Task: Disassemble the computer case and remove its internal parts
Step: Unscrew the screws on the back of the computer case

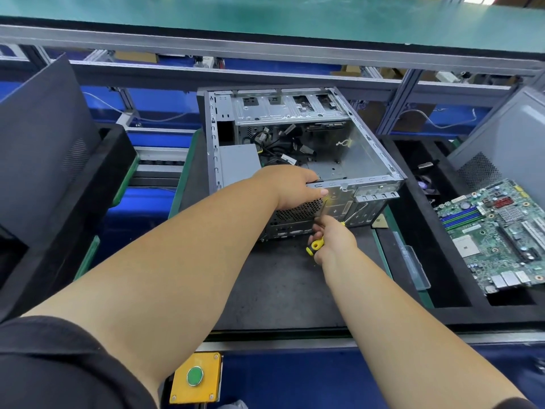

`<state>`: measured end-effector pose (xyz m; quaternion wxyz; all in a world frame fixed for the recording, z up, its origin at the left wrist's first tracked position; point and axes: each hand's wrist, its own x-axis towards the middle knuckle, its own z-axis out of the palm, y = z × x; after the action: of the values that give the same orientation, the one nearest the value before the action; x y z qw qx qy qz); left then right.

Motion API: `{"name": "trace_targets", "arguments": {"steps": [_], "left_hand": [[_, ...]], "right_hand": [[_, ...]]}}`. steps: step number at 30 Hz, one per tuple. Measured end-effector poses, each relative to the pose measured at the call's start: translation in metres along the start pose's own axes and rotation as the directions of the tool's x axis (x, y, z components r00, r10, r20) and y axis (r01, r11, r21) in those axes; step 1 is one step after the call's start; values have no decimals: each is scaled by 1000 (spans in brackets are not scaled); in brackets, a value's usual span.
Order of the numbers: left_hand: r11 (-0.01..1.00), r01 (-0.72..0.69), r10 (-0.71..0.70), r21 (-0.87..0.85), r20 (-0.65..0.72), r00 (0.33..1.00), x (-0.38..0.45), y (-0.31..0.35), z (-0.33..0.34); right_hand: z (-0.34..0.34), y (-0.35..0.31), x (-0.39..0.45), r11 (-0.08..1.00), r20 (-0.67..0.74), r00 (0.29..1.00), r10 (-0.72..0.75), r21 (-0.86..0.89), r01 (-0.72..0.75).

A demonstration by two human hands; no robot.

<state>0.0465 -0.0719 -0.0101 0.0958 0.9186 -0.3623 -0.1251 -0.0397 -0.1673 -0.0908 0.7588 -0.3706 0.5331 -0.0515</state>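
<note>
Open computer case (295, 143) lies mid-surface w/ cables inside, left hand (290, 187) gripping its near top edge while right hand (331, 240) holds a yellow-black screwdriver (317, 245), tip at the rear panel; removed motherboard (501, 234) sits far right.

The left hand (290, 187) is covering part of the case (298, 160) rim, and its fingertips are lying out of sight inside. The right hand (333, 239) is hiding most of the screwdriver (317, 245) handle; where the tip is touching the case is too small to tell. The motherboard (501, 231) is running off the right edge. The panel (44, 137) is being cut by the left edge. The cables (283, 149) are too tangled to tell apart.
</note>
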Motion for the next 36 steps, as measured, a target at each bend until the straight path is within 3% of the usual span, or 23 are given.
{"name": "trace_targets", "arguments": {"steps": [17, 28, 36], "left_hand": [[1000, -7, 7, -1, 7, 1000, 0, -1, -1], [1000, 6, -6, -3, 47, 999, 2, -2, -1], [1000, 5, -4, -9, 63, 998, 3, -1, -2]], "right_hand": [[-2, 1, 7, 999, 0, 1000, -26, -27, 26], [-23, 8, 3, 997, 110, 994, 3, 74, -11], [-51, 32, -24, 981, 133, 991, -25, -188, 50]]}}
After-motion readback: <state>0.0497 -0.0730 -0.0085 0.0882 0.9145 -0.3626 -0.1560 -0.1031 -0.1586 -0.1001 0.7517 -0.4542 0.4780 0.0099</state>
